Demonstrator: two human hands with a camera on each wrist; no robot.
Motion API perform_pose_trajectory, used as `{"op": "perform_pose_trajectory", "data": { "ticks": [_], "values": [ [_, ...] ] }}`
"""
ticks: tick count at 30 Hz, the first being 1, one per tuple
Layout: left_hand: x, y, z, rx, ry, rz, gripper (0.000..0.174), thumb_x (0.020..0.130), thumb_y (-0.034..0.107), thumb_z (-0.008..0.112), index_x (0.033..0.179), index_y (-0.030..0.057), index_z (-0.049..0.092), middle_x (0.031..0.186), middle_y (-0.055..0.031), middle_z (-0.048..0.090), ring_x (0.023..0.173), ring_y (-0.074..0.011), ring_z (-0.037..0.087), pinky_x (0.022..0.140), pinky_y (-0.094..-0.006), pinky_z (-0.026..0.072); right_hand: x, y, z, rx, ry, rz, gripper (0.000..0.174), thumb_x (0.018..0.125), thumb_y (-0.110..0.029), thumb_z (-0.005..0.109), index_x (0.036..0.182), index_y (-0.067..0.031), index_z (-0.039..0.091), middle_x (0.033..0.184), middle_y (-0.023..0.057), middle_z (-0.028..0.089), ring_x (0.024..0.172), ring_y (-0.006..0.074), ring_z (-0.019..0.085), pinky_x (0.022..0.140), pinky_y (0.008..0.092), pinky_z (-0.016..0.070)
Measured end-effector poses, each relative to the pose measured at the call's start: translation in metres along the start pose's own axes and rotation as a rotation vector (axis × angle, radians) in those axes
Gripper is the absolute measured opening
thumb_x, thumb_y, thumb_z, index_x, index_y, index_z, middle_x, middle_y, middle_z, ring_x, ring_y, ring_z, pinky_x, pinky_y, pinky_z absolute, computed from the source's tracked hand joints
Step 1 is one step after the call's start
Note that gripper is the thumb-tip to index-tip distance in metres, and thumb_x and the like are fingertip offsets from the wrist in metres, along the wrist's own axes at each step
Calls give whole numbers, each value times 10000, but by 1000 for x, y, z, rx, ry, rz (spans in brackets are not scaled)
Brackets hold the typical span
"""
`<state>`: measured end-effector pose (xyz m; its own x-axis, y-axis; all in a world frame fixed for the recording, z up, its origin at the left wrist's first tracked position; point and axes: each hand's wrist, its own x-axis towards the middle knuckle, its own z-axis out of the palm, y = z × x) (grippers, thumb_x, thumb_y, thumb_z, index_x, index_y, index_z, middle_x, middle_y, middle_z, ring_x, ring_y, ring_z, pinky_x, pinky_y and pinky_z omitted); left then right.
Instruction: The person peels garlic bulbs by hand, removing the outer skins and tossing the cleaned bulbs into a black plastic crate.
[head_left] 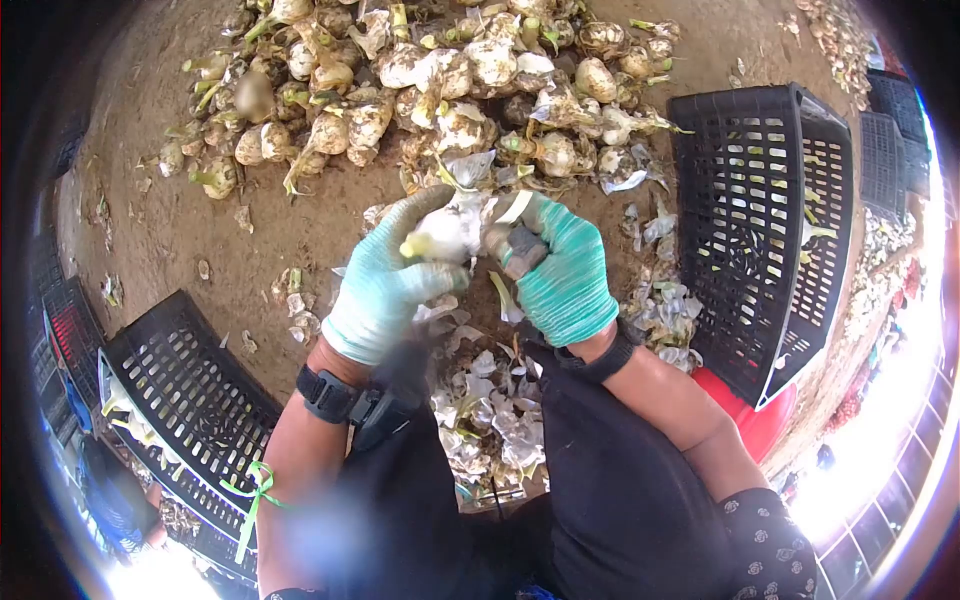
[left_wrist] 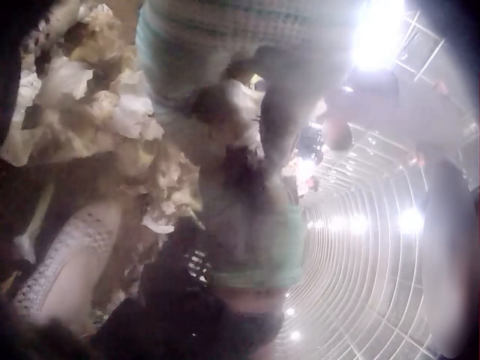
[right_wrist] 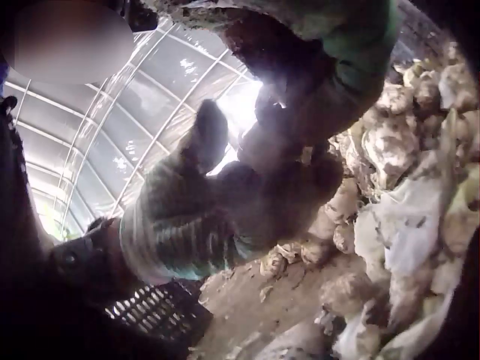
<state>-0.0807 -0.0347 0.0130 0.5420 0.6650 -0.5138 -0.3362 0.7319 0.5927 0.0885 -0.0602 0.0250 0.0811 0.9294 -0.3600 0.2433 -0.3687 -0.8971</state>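
Note:
In the head view my left hand [head_left: 378, 285], in a pale green and white knitted glove, holds a white garlic bulb [head_left: 455, 222]. Its pale green stem stub points left, towards the palm. My right hand [head_left: 572, 268], gloved in the same way, has its fingers curled at the bulb's right side, with dark grey patches about the fingertips. A pale strip [head_left: 515, 207] sticks up beside that thumb; I cannot tell whether it is peel or a blade. Both wrist views show the gloved hands close together, dark and blurred, with the bulb largely hidden.
A large heap of unpeeled garlic bulbs [head_left: 450, 75] lies on the dirt floor ahead. Black slotted crates stand on the right [head_left: 740, 220] and left [head_left: 195, 385], the left one tied with a green ribbon [head_left: 262, 485]. Papery peelings [head_left: 495, 405] cover the floor between the legs.

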Motion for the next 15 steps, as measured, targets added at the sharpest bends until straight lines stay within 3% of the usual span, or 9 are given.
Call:
{"op": "perform_pose_trajectory", "data": {
  "ticks": [1, 2, 4, 5, 9, 11, 12, 14, 15],
  "values": [
    [1, 5, 8, 178, 87, 16, 605, 654, 20, 630, 1197, -33, 369, 988, -90, 532, 842, -145, 546, 700, -250, 474, 3, 5, 2, -33, 25, -149, 155, 667, 30, 572, 820, 27, 547, 674, 82, 564, 546, 128, 498, 506, 214, 406],
    [1, 9, 13, 356, 173, 31, 599, 642, 1, 639, 1183, -30, 386, 969, -81, 536, 832, -133, 544, 687, -249, 475, 8, 13, 2, -33, 25, -149, 155, 667, 30, 572, 820, 27, 547, 674, 82, 564, 546, 128, 498, 506, 214, 406],
    [-3, 11, 17, 296, 135, -1, 595, 630, -14, 643, 1172, -29, 399, 961, -77, 538, 830, -126, 539, 690, -243, 470, 21, 28, -1, -74, 324, -10, 124, 682, 25, 571, 804, 22, 551, 670, 77, 560, 553, 109, 495, 503, 213, 411],
    [-4, 12, 18, 237, 99, -34, 591, 618, -28, 648, 1161, -27, 413, 953, -73, 541, 829, -118, 535, 693, -237, 465, 24, 21, -9, 87, 338, 41, 100, 702, 25, 556, 802, 26, 552, 691, 82, 564, 563, 104, 494, 502, 212, 413],
    [2, 13, 17, 460, 170, -19, 580, 572, 1, 673, 1116, -3, 474, 997, -75, 539, 875, -123, 525, 772, -251, 441, 14, 13, -14, -230, 279, -163, 282, 687, 31, 571, 964, -19, 573, 829, 104, 590, 679, 170, 566, 604, 258, 462],
    [4, -1, 4, 609, 191, 53, 557, 585, 51, 689, 1097, -10, 479, 931, -66, 558, 818, -116, 532, 731, -251, 446, 9, 1, -8, -163, 28, -540, 341, 656, -3, 616, 992, -49, 582, 914, 120, 591, 814, 244, 575, 719, 305, 463],
    [5, -5, 1, 760, 210, 125, 541, 599, 101, 705, 1078, -17, 484, 864, -57, 577, 761, -109, 540, 690, -251, 452, 9, -1, -7, -161, 30, -539, 341, 656, -3, 616, 992, -49, 582, 914, 120, 591, 814, 244, 575, 719, 305, 463],
    [2, -2, 4, 751, 240, 51, 502, 589, 151, 715, 1018, -16, 514, 816, -47, 594, 736, -112, 549, 680, -254, 450, 9, -3, -5, -141, -205, -499, 313, 635, -44, 643, 944, -26, 597, 963, 138, 580, 915, 294, 545, 783, 335, 446],
    [1, 2, 6, 847, 209, 25, 490, 591, 149, 713, 1008, -17, 517, 810, -45, 597, 721, -114, 551, 672, -253, 451, 10, 0, -4, -113, -193, -511, 282, 621, -49, 641, 897, -8, 602, 939, 141, 584, 868, 298, 559, 759, 344, 456]
  ]
}}
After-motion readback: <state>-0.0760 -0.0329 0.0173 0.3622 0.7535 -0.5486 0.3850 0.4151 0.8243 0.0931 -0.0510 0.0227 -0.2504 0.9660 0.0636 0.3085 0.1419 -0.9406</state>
